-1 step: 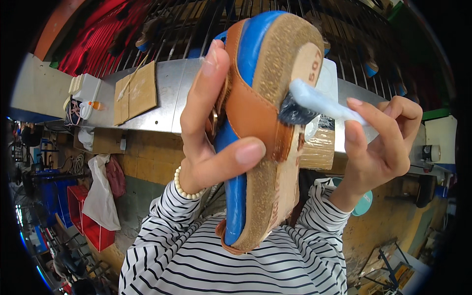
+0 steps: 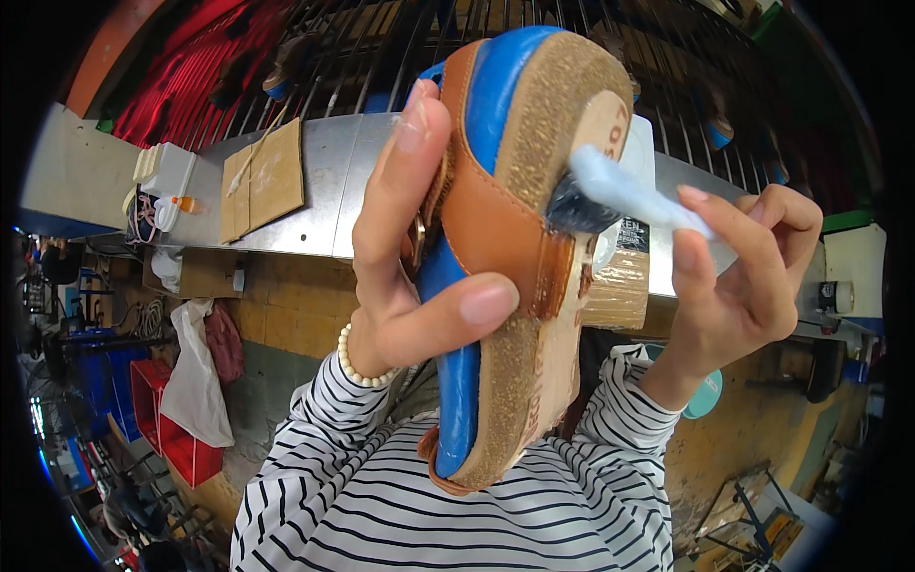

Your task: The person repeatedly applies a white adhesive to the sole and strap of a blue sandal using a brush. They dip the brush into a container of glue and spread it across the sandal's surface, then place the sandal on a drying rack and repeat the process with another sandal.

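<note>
Raised in front of my chest is a sandal (image 2: 548, 119) with a speckled cork side, a brown leather strap (image 2: 496, 210) and a glossy blue form filling it. Its pale underside faces right. My left hand (image 2: 391, 319) grips it from the left, thumb across the strap's lower part and fingers behind. Between thumb and fingers, my right hand (image 2: 748, 262) pinches the pale blue handle of a small brush (image 2: 634, 191). The brush's dark head touches or nearly touches the strap's end where it meets the underside. A metal buckle shows partly beside my left fingers.
Behind the sandal runs a metal worktop (image 2: 329, 181), with a cardboard piece (image 2: 267, 181) and a thin stick on it. A taped brown box (image 2: 615, 300) stands behind the brush. Farther off is a rack of bars (image 2: 353, 57) with other shoes. Red crates (image 2: 195, 458) stand low at left.
The sandal has tilted slightly and shifted a little down and right. My right hand and the brush have moved slightly right, the brush still at the strap's end.
</note>
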{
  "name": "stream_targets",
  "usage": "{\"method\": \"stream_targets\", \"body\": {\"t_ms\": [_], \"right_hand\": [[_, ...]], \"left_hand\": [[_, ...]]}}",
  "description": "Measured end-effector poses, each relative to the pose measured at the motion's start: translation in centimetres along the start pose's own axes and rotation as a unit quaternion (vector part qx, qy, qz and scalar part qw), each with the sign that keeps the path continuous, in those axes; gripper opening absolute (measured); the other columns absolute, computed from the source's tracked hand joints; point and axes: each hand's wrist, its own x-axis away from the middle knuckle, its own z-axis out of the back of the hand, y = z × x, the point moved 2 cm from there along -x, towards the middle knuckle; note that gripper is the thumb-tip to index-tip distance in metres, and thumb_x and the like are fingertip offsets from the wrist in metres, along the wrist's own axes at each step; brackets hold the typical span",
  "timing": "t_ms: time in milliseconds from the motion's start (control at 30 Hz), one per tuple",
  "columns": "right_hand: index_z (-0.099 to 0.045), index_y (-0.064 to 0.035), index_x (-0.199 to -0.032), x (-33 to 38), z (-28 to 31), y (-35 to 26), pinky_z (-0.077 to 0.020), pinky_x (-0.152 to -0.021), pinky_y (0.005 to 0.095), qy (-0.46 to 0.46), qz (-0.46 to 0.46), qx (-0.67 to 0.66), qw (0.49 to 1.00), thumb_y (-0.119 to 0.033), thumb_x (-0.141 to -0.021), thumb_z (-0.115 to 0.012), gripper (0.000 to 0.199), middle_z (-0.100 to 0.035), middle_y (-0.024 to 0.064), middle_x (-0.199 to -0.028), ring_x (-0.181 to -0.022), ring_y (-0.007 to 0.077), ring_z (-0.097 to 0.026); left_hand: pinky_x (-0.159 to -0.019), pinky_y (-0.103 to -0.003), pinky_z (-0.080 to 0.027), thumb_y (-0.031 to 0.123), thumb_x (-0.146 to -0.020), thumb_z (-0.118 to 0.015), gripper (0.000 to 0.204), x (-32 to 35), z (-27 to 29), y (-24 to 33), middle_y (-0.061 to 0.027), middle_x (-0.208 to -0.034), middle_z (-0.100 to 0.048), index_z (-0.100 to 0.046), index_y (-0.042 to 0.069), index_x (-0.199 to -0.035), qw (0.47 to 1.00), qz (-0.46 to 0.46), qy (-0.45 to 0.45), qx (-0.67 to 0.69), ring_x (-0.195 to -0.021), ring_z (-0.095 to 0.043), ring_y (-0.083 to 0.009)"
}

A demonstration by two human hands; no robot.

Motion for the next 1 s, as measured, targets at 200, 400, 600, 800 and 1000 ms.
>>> {"method": "stream_targets", "body": {"t_ms": [200,400,600,800,1000], "right_hand": [[-0.078,-0.0043,-0.092,0.1,0.1,0.8,-0.0348,-0.069,0.029,-0.011,0.016,-0.062,0.998,-0.032,-0.065,-0.086,0.039,-0.04,0.0031,-0.095,-0.078,0.0165,-0.041],[-0.077,-0.0052,-0.09,0.2,-0.1,1.5,-0.0341,-0.067,0.0292,-0.047,0.054,-0.1,0.992,-0.034,-0.064,-0.086,0.04,-0.039,0.003,-0.093,-0.077,0.0173,-0.042],[-0.077,-0.0022,-0.091,0.1,-0.1,1.7,-0.0369,-0.068,0.0287,-0.042,0.032,-0.074,0.996,-0.034,-0.071,-0.085,0.039,-0.041,0.0042,-0.094,-0.079,0.0165,-0.043],[-0.076,-0.0009,-0.093,-0.1,0.0,1.8,-0.0392,-0.071,0.0293,-0.004,0.017,-0.032,0.999,-0.032,-0.075,-0.085,0.037,-0.041,0.0038,-0.095,-0.08,0.0165,-0.044],[-0.078,-0.0051,-0.092,0.3,-0.1,1.5,-0.0383,-0.071,0.0301,-0.03,0.025,-0.079,0.996,-0.035,-0.066,-0.088,0.041,-0.04,0.0033,-0.095,-0.08,0.0179,-0.045]], "left_hand": [[-0.122,-0.046,-0.02,0.015,-0.088,-0.064,0.082,0.0,0.3,0.3,-0.0221,-0.162,-0.021,-0.021,-0.002,-0.155,0.999,-0.004,-0.023,-0.033,-0.15,-0.022,-0.0336],[-0.122,-0.045,-0.021,0.013,-0.087,-0.067,0.085,-0.6,-0.3,0.4,-0.0229,-0.161,-0.023,-0.02,-0.004,-0.156,0.999,0.029,0.012,0.037,-0.15,-0.023,-0.0334],[-0.122,-0.045,-0.021,0.015,-0.085,-0.068,0.084,-0.3,-1.3,-0.4,-0.0239,-0.16,-0.025,-0.024,-0.002,-0.155,0.996,0.01,0.057,0.073,-0.149,-0.025,-0.034],[-0.121,-0.047,-0.025,0.019,-0.087,-0.063,0.083,0.0,-0.3,-0.4,-0.0242,-0.159,-0.026,-0.021,0.003,-0.156,1.0,-0.016,-0.008,-0.018,-0.147,-0.029,-0.0359],[-0.119,-0.05,-0.03,0.023,-0.088,-0.057,0.085,0.1,-0.3,-0.1,-0.0238,-0.159,-0.027,-0.012,0.008,-0.158,0.998,-0.009,-0.011,-0.057,-0.146,-0.032,-0.0367]]}}
